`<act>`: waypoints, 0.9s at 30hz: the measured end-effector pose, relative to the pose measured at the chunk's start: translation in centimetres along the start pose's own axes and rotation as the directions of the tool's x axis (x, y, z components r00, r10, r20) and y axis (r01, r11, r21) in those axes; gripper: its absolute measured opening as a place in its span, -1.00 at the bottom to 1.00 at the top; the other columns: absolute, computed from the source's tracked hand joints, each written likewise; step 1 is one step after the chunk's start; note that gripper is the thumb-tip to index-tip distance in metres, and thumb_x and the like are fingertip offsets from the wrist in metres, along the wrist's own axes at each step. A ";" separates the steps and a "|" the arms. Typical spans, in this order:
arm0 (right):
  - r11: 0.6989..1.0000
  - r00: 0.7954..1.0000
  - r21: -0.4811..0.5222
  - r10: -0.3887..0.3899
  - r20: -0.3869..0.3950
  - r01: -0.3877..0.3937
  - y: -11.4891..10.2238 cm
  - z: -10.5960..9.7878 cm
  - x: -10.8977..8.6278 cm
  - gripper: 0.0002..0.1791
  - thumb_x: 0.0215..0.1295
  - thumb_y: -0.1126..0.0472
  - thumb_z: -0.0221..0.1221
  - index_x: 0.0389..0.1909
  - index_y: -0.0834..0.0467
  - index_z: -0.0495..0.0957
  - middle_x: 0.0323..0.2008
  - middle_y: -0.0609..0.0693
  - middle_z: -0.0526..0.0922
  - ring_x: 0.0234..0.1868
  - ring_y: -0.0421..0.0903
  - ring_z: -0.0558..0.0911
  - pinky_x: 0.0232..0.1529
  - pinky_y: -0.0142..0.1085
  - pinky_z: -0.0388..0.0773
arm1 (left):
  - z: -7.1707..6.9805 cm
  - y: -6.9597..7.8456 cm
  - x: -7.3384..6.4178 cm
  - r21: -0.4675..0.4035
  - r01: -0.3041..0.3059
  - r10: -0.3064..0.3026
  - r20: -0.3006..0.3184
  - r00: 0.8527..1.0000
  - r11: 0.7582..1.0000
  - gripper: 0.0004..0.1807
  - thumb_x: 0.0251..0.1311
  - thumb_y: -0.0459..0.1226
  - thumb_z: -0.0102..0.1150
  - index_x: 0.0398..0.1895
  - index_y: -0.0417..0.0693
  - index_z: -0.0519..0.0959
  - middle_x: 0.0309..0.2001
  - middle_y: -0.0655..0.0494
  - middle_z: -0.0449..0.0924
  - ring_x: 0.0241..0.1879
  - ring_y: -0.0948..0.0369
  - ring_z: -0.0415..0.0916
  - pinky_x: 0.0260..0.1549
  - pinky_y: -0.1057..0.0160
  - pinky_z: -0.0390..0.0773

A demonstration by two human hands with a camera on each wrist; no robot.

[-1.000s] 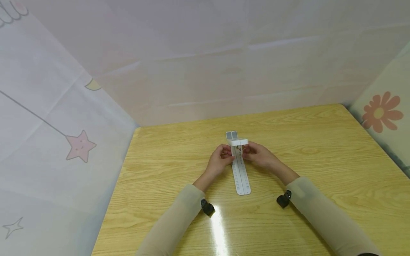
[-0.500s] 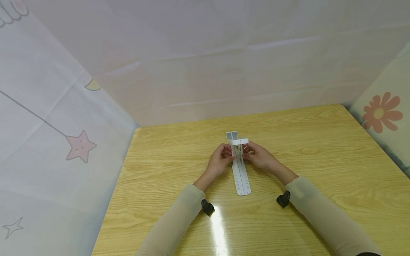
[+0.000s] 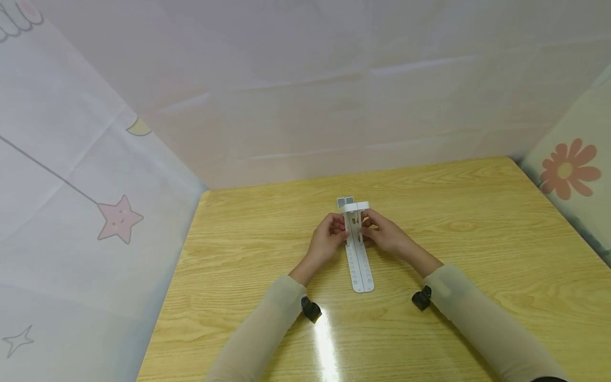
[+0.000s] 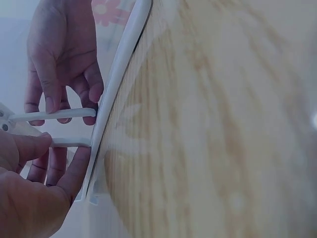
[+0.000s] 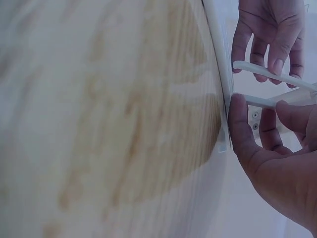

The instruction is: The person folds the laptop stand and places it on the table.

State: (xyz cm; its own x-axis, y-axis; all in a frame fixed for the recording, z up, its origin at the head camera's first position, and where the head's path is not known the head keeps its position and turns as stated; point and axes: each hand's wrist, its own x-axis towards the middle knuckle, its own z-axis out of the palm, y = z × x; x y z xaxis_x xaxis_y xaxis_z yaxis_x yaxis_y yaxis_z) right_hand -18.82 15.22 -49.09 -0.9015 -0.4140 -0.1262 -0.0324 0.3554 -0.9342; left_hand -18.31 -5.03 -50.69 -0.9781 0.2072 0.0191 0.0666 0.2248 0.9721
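Observation:
A white folding stand [image 3: 356, 257] lies on the table as a long slotted strip with a seam down its middle. Two narrow legs rise from it to a white crosspiece [image 3: 356, 207]. My left hand [image 3: 328, 236] pinches the left leg [image 4: 72, 142] between thumb and fingers. On the other side my right hand [image 3: 385, 232] pinches the right leg [image 5: 260, 101] likewise. Fingertips of both hands reach down right at the strip. Two grey pads [image 3: 341, 202] show at the strip's far end.
The wood-grain table [image 3: 238, 254] ends at a pale cloth backdrop [image 3: 296, 106] behind. Printed cloth panels stand left and right, one with a pink star [image 3: 120, 218]. Small black cameras [image 3: 311, 309] sit at both wrists.
The crosspiece has shifted slightly up and away from me, and the legs stand a little differently. Both hands keep their hold at nearly the same place.

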 end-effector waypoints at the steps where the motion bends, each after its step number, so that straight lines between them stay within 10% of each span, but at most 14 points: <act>1: 1.000 1.000 0.009 0.004 0.002 -0.004 0.0 0.0 0.0 -0.71 0.58 0.37 -0.05 0.24 0.22 0.30 0.05 0.33 0.46 0.07 0.23 0.59 -0.10 -0.07 0.73 | 0.0 0.0 0.0 0.000 -0.002 0.002 -0.002 1.000 1.000 -0.68 0.29 -0.52 0.22 0.08 -0.30 0.46 -0.13 -0.07 0.55 -0.24 0.20 0.51 -0.23 0.25 0.69; 27: 0.999 0.998 -0.028 0.024 -0.053 -0.026 0.1 0.3 0.7 -0.69 0.62 0.28 -0.08 0.29 0.16 0.26 0.06 0.34 0.52 0.06 0.23 0.61 -0.23 -0.13 0.75 | -0.1 0.0 0.9 -0.023 -0.007 0.006 -0.054 0.999 1.000 -0.68 0.30 -0.49 0.24 0.10 -0.25 0.50 -0.08 -0.14 0.58 -0.19 0.17 0.55 -0.27 0.25 0.71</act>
State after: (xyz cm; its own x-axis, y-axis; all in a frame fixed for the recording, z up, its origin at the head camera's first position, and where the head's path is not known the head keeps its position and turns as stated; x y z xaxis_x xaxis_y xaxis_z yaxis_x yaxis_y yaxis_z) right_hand -19.37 14.75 -49.39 -0.9235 -0.3606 -0.1309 -0.0212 0.3888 -0.9211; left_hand -19.18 -4.96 -50.66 -0.9869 0.1567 0.0374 0.0690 0.2014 0.9771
